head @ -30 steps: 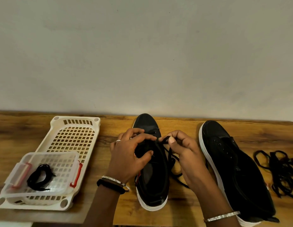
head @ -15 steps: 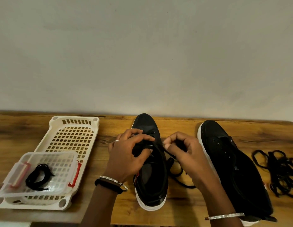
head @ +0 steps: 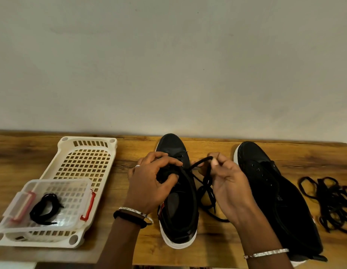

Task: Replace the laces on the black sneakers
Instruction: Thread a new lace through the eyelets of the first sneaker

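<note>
Fingers of your left hand (head: 149, 183) curl round the laced upper of the black low-top sneaker with a white sole (head: 180, 216), gripping it by the eyelets. Your right hand (head: 227, 181), just right of that shoe, pinches a thin black lace (head: 199, 164) between thumb and fingertips. The lace runs from the pinch to the eyelets under your left fingers, and its slack loops on the wooden tabletop (head: 207, 255) beneath your right palm. Right of your right hand lies the second black sneaker (head: 275, 200). Farther right sits a tangle of loose black laces (head: 331, 202). Left of your left hand, a white perforated plastic tray (head: 85, 158) carries a clear plastic box with red clips (head: 58, 191), which holds one coiled black lace (head: 44, 208).
</note>
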A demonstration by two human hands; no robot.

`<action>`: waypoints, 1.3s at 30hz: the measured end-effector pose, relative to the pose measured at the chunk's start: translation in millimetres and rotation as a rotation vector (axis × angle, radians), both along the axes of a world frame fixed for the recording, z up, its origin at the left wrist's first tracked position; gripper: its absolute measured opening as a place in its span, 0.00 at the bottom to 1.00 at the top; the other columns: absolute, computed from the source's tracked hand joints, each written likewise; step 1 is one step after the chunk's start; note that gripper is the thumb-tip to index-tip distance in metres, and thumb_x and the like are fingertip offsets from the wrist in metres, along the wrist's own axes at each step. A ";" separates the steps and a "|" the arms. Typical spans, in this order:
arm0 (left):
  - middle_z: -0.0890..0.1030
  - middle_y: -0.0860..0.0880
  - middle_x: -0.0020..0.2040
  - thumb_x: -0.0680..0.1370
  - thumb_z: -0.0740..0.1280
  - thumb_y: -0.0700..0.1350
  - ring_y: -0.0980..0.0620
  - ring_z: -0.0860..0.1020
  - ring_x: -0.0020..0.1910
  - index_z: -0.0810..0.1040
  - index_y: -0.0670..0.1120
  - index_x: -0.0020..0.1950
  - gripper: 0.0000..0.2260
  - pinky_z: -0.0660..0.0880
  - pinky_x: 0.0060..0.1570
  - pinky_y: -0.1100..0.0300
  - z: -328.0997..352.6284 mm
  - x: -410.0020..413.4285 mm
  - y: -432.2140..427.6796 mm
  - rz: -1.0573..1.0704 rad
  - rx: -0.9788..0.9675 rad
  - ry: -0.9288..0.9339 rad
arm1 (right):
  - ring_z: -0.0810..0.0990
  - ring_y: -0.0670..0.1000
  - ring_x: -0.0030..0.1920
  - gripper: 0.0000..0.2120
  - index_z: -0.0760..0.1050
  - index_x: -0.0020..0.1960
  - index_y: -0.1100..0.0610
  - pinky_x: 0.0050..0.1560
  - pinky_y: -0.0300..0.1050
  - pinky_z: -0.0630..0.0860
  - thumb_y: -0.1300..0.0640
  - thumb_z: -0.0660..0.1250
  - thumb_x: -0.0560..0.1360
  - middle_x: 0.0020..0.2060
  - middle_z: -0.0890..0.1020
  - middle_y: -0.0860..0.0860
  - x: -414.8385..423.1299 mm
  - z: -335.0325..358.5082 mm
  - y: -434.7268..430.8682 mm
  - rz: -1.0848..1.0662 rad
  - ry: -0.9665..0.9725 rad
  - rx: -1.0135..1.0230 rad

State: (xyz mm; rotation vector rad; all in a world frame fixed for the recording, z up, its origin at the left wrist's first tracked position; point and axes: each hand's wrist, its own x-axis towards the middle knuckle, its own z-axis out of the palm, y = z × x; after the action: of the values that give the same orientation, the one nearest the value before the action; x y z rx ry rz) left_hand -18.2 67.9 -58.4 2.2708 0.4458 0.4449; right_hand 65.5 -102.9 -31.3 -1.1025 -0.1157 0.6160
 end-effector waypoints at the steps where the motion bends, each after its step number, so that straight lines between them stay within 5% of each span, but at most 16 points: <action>1: 0.73 0.66 0.60 0.68 0.62 0.62 0.59 0.70 0.62 0.78 0.69 0.55 0.17 0.68 0.63 0.40 0.1 0.1 -0.2 0.002 -0.008 -0.008 | 0.83 0.57 0.51 0.08 0.73 0.51 0.61 0.49 0.45 0.83 0.66 0.55 0.81 0.44 0.83 0.59 1.2 2.5 -2.2 -0.043 0.085 0.125; 4: 0.74 0.65 0.60 0.67 0.61 0.63 0.59 0.70 0.62 0.79 0.69 0.54 0.16 0.67 0.63 0.39 0.5 0.3 -1.1 0.006 -0.021 -0.009 | 0.84 0.59 0.46 0.07 0.72 0.51 0.61 0.59 0.54 0.80 0.64 0.57 0.77 0.43 0.81 0.60 5.6 5.6 -10.3 -0.104 0.232 0.378; 6: 0.74 0.65 0.59 0.68 0.61 0.63 0.59 0.70 0.63 0.79 0.69 0.54 0.16 0.67 0.63 0.39 0.0 0.5 -1.2 0.004 -0.025 -0.013 | 0.77 0.54 0.35 0.06 0.70 0.49 0.60 0.50 0.52 0.77 0.64 0.56 0.77 0.37 0.76 0.57 6.6 5.0 -11.7 -0.082 0.218 0.345; 9: 0.75 0.65 0.58 0.68 0.62 0.63 0.58 0.72 0.63 0.79 0.69 0.53 0.15 0.68 0.62 0.40 -1.3 1.2 -1.5 0.005 -0.033 -0.026 | 0.63 0.48 0.27 0.08 0.70 0.47 0.59 0.37 0.46 0.68 0.66 0.54 0.80 0.30 0.66 0.51 5.0 0.9 -4.8 -0.063 0.113 0.147; 14: 0.74 0.66 0.58 0.68 0.62 0.63 0.59 0.71 0.63 0.78 0.69 0.53 0.15 0.69 0.62 0.39 -2.1 1.3 -1.1 0.011 -0.022 -0.021 | 0.77 0.47 0.34 0.04 0.79 0.48 0.55 0.40 0.41 0.75 0.63 0.70 0.77 0.32 0.78 0.46 -1.6 -3.9 4.1 0.011 -0.404 -0.396; 17: 0.74 0.65 0.59 0.68 0.61 0.62 0.58 0.71 0.63 0.77 0.69 0.54 0.15 0.70 0.61 0.39 -3.2 1.3 0.0 0.001 -0.017 -0.024 | 0.74 0.44 0.34 0.05 0.81 0.45 0.52 0.35 0.32 0.70 0.61 0.74 0.74 0.30 0.74 0.42 -3.6 -8.5 4.9 0.043 -0.740 -0.661; 23: 0.74 0.65 0.59 0.68 0.61 0.63 0.58 0.72 0.61 0.78 0.68 0.54 0.16 0.70 0.61 0.39 -2.2 1.6 -1.3 0.019 0.001 -0.012 | 0.72 0.40 0.39 0.07 0.78 0.41 0.52 0.38 0.29 0.67 0.60 0.71 0.77 0.35 0.72 0.44 1.4 -10.0 2.8 0.136 -0.956 -0.825; 26: 0.74 0.65 0.59 0.68 0.61 0.63 0.58 0.72 0.61 0.78 0.69 0.54 0.16 0.70 0.61 0.39 -2.2 1.7 -1.7 0.021 0.006 -0.013 | 0.75 0.43 0.43 0.10 0.78 0.42 0.50 0.42 0.31 0.69 0.60 0.67 0.80 0.42 0.77 0.48 1.2 -13.8 4.2 0.142 -0.785 -0.691; 33: 0.74 0.65 0.59 0.68 0.61 0.63 0.59 0.71 0.63 0.77 0.70 0.53 0.15 0.68 0.63 0.38 -2.8 2.4 -1.3 0.012 -0.026 -0.025 | 0.82 0.58 0.49 0.06 0.72 0.46 0.61 0.56 0.50 0.78 0.61 0.59 0.78 0.43 0.81 0.59 4.1 6.9 -8.9 -0.049 0.066 0.227; 36: 0.74 0.65 0.59 0.68 0.61 0.62 0.59 0.71 0.63 0.77 0.71 0.54 0.15 0.69 0.62 0.38 -5.2 2.4 -0.3 0.002 -0.028 -0.027 | 0.80 0.57 0.40 0.08 0.70 0.44 0.60 0.48 0.49 0.78 0.57 0.59 0.79 0.36 0.78 0.58 3.3 5.5 -7.5 -0.059 0.121 0.211; 39: 0.75 0.65 0.58 0.68 0.62 0.62 0.59 0.72 0.63 0.77 0.71 0.53 0.14 0.70 0.62 0.39 -5.9 2.4 0.2 0.011 -0.019 -0.034 | 0.74 0.50 0.33 0.08 0.69 0.45 0.58 0.41 0.44 0.75 0.54 0.63 0.80 0.30 0.73 0.52 3.2 1.7 -2.1 -0.088 0.000 -0.018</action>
State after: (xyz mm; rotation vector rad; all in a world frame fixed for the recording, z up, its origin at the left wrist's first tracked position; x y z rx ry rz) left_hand -15.8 68.2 -64.3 2.2404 0.4437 0.4822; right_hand 68.7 -105.0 -29.6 -1.1196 -0.0616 0.5390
